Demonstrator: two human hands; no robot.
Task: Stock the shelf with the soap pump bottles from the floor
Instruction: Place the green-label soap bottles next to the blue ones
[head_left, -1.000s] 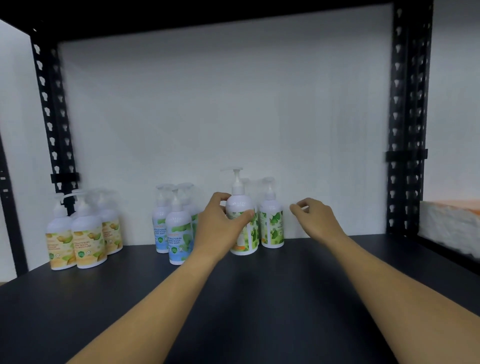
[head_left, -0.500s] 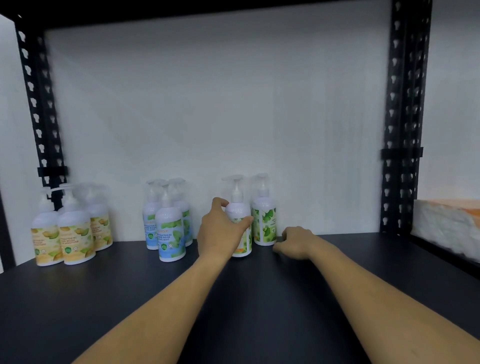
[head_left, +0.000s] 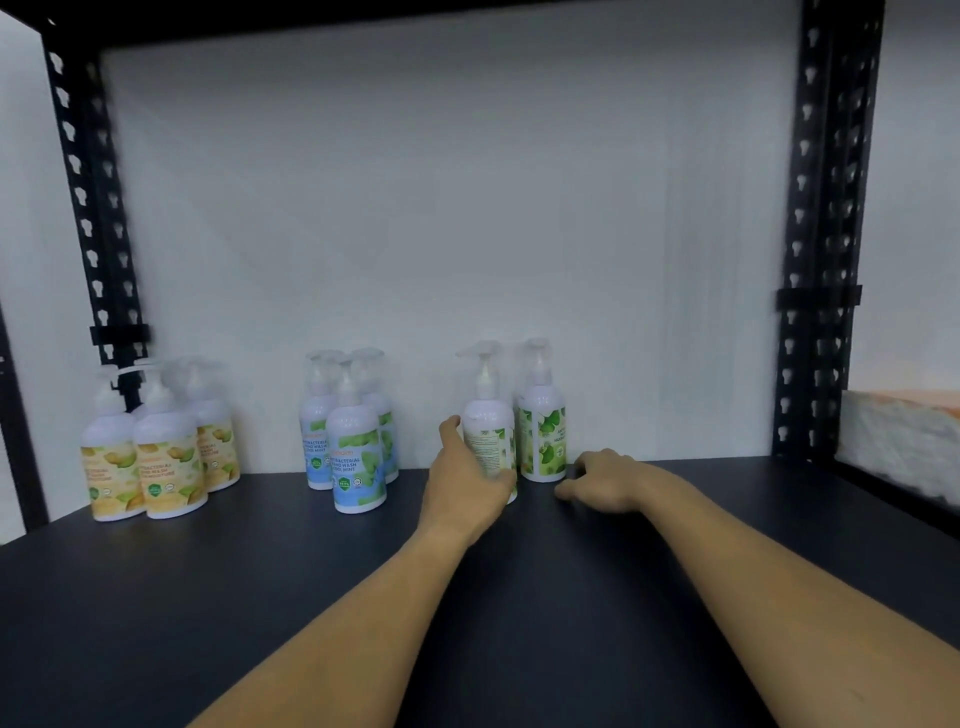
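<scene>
I have one view only, from the head camera. It looks forward and slightly down into a shelf bay, close above the front edge of the dark shelf board (head_left: 218, 613). It faces the white back panel (head_left: 467, 208) squarely. The black slotted uprights (head_left: 826, 208) frame both sides, and the wide lens bows them.

left hand (head_left: 467, 486) grips green bottle (head_left: 491, 439) | right hand (head_left: 602, 480) rests on shelf (head_left: 260, 597)

Far edge of dark shelf (head_left: 260, 597) blocked by three bottle clusters: yellow (head_left: 150, 457) far left, blue (head_left: 353, 447) left of centre, green (head_left: 540, 431) at centre. Near half open; far right open up to black upright (head_left: 821, 260).
</scene>
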